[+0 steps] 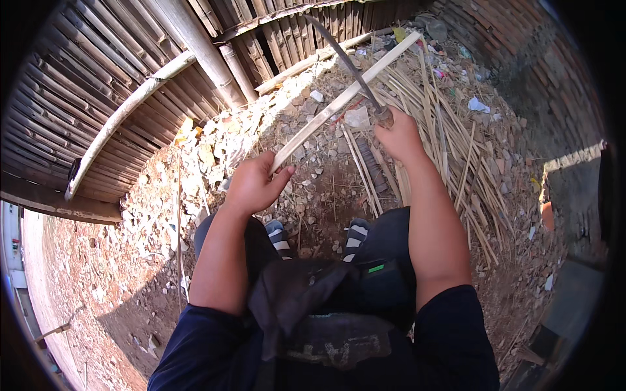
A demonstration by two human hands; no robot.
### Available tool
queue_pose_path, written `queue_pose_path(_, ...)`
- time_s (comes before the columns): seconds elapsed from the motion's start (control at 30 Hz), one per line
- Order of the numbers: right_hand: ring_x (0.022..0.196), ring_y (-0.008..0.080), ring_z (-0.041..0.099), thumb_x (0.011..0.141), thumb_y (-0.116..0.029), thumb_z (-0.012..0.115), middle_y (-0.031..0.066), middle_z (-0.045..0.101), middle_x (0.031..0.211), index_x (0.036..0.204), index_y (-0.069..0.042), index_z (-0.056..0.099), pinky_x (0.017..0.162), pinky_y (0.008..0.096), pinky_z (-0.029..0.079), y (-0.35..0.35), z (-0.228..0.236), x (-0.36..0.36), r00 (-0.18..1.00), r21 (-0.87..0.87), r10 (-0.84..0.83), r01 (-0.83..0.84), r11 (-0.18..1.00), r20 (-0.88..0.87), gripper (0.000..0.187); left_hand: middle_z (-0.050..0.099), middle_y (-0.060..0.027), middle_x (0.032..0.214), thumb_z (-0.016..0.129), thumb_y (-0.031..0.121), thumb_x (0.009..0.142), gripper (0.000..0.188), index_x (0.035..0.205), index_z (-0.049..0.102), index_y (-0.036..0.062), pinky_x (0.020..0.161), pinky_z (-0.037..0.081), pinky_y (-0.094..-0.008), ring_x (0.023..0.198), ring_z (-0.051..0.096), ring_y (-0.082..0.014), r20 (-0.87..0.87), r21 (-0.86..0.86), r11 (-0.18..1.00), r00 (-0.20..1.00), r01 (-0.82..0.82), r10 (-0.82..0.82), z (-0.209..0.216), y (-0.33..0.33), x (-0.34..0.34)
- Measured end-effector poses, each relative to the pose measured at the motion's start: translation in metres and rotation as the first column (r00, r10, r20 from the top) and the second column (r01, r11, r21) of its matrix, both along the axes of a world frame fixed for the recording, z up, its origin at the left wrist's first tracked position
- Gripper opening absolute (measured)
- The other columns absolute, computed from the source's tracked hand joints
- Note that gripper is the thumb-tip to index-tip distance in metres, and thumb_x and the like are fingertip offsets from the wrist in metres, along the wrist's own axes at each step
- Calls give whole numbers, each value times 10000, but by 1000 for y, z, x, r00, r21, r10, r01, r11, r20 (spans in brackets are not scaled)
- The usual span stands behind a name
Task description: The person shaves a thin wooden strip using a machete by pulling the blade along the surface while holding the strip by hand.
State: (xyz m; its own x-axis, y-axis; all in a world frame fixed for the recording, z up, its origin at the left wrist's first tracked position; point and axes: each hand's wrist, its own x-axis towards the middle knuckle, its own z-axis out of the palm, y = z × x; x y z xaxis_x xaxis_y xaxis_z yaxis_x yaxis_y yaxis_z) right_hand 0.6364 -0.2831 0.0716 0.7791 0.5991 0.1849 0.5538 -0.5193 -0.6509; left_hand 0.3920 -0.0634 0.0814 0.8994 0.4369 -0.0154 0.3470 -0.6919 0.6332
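Note:
My left hand is closed around the near end of a pale split-bamboo strip, which slants up and away to the right. In my right hand is the handle of a long knife with a dark, narrow, curved blade. The blade points up and to the left and crosses the strip in the picture; whether the two touch I cannot tell. Beyond and to the right of my right hand, a heap of bamboo strips lies on the ground.
A bamboo-slat wall with a thick bamboo post rises at the far left. At the right stands a brick wall. Stones, chips and litter cover the dirt ground. My sandalled feet are below my hands.

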Motion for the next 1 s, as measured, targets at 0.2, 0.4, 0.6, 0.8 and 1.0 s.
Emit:
queue_pose_path(0.2,703,293,647,790,-149,713,171,682,780,1083,-1,685,713,367,518,7,18,-41,986,-59,164,-163,985,21,329,604,-218,663,655,422,982,446,808,585,17,628,487,-507,662,638,-433,87,-18,1000,996,15,-13,0,-12,5)
queue_pose_path(0.4,860,424,683,774,-201,755,236,693,854,1120,-54,706,763,468,539,-2,9,-12,960,-82,218,-235,969,-177,379,601,-230,678,626,420,1003,444,821,574,18,631,484,-517,674,623,-461,103,40,998,993,51,-55,1,-10,11)
queue_pose_path(0.6,854,413,695,761,-177,728,248,701,879,1156,-6,692,778,429,540,15,36,-52,964,-239,255,-230,943,79,431,608,-237,687,621,414,1006,441,835,581,10,643,487,-514,692,626,-462,66,-25,999,998,23,-21,-3,-7,2)
queue_pose_path(0.8,882,427,687,759,-191,722,253,703,913,1162,-46,699,766,468,542,7,19,-29,989,-196,140,-148,969,-53,429,629,-234,708,609,420,1007,430,865,607,15,675,486,-538,727,644,-463,38,44,997,997,68,-70,-5,-4,7)
queue_pose_path(1.0,918,415,695,770,-219,738,206,728,928,1239,-108,688,835,487,546,12,22,-29,989,-272,145,-134,953,21,484,614,-202,674,627,386,1007,407,848,590,13,631,484,-479,674,636,-416,38,50,998,998,45,-47,-4,1,-11)
